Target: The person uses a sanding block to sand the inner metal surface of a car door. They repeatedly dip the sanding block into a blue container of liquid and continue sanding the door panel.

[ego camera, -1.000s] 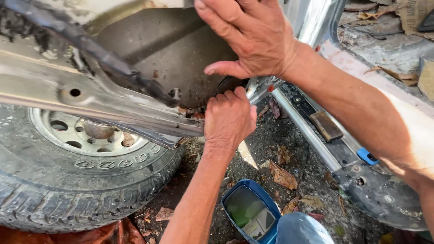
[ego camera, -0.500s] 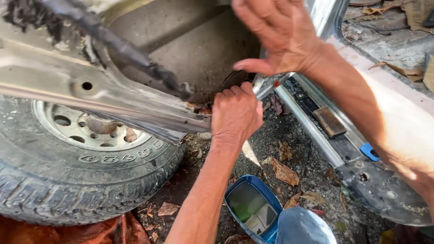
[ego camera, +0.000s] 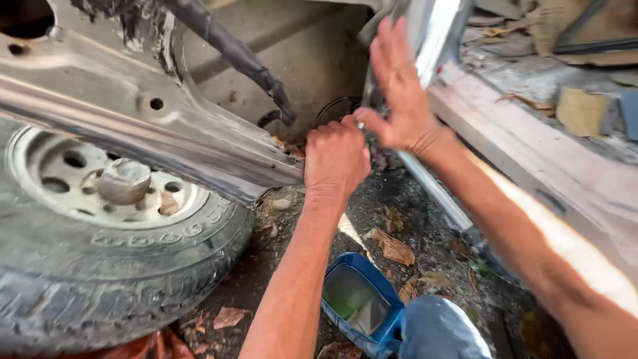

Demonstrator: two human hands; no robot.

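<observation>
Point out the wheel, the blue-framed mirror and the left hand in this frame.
wheel (ego camera: 119, 183): head view, on the hub at the centre of the rim.
blue-framed mirror (ego camera: 355, 300): head view, on the glass.
left hand (ego camera: 335, 156): head view, on the back of the closed fist.

- Outdoor car repair or scrap yard, I'm crouched on bare ground beside a stripped vehicle.
- Worn tyre (ego camera: 126, 279) on a dusty steel rim (ego camera: 106, 183) lying at my left.
- Bent bare-metal body panel (ego camera: 146, 126) with bolt holes, black hose (ego camera: 232, 53) over it.
- Dirt floor (ego camera: 412, 219) strewn with dry leaves (ego camera: 393, 247) and rust flakes.
- Blue side mirror (ego camera: 359, 302) dropped on the ground.
- Scrap cardboard (ego camera: 581, 110) and debris piled at right, past a long pale sill (ego camera: 531, 166).
</observation>
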